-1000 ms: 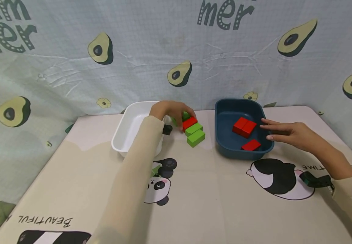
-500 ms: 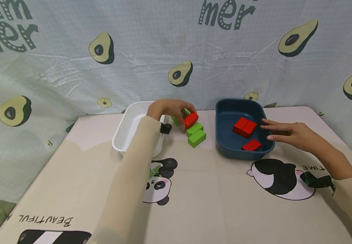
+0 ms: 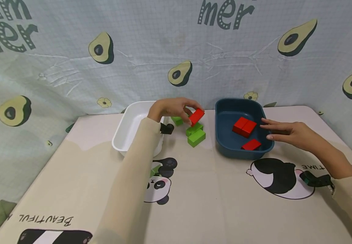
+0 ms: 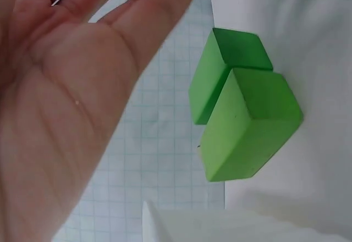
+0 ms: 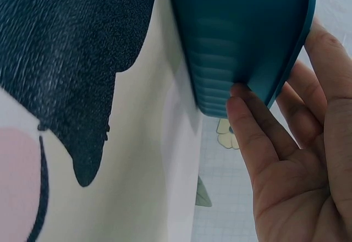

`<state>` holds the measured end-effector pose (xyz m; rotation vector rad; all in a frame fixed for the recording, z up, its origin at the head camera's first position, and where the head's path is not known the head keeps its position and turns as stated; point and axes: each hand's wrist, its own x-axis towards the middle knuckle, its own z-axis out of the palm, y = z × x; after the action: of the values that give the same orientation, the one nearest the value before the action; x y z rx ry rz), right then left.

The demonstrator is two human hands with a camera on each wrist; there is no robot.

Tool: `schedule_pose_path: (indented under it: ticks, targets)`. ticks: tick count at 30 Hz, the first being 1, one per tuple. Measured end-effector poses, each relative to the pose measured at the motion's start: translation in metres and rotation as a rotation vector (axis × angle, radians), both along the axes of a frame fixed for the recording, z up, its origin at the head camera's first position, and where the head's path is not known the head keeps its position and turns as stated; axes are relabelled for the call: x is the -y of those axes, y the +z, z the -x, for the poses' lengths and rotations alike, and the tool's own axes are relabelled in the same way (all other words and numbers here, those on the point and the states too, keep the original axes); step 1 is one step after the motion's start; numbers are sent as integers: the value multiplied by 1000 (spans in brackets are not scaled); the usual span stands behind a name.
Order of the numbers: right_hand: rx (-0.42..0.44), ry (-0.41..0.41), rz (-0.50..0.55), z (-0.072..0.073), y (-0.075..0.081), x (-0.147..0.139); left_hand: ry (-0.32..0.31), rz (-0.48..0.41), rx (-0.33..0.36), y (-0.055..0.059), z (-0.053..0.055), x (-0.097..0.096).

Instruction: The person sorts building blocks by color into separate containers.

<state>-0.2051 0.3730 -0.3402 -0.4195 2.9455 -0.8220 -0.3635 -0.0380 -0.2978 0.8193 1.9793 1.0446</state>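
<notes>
My left hand [image 3: 176, 108] pinches a red block [image 3: 196, 117] between thumb and fingers, tilted just above the green blocks. Two green blocks [image 3: 196, 138] lie side by side below it, and another green block [image 3: 177, 120] sits partly behind the hand. The left wrist view shows the palm [image 4: 66, 93] beside two green blocks [image 4: 250, 121], while the red block is out of that view. My right hand [image 3: 294, 134] touches the right side of the dark blue tub [image 3: 229, 149], its fingers fairly straight. Close up, fingertips [image 5: 237, 104] lie against the tub's outer wall [image 5: 225, 49].
Several red blocks [image 3: 244, 127] lie inside the blue tub. A white tub [image 3: 118, 142] stands left of the green blocks, partly behind my left forearm. A patterned cloth [image 3: 145, 44] hangs along the table's back edge. Printed pandas decorate the tabletop [image 3: 191, 196].
My left hand has lifted the red block from between the green ones and shifted it slightly right, tilting it. My right hand and the tubs stay in place.
</notes>
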Motion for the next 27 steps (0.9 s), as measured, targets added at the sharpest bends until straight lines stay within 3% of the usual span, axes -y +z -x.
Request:
schedule_pose_path:
  ticks: [4, 16, 27]
  targets:
    - [6, 15, 9, 0, 1, 0, -39, -66, -9, -1, 0, -2]
    - [-12, 11, 36, 1, 2, 2, -74, -161, -32, 0, -7, -5]
    - [-9, 16, 9, 0, 1, 2, -153, -183, -91, 4, -21, -15]
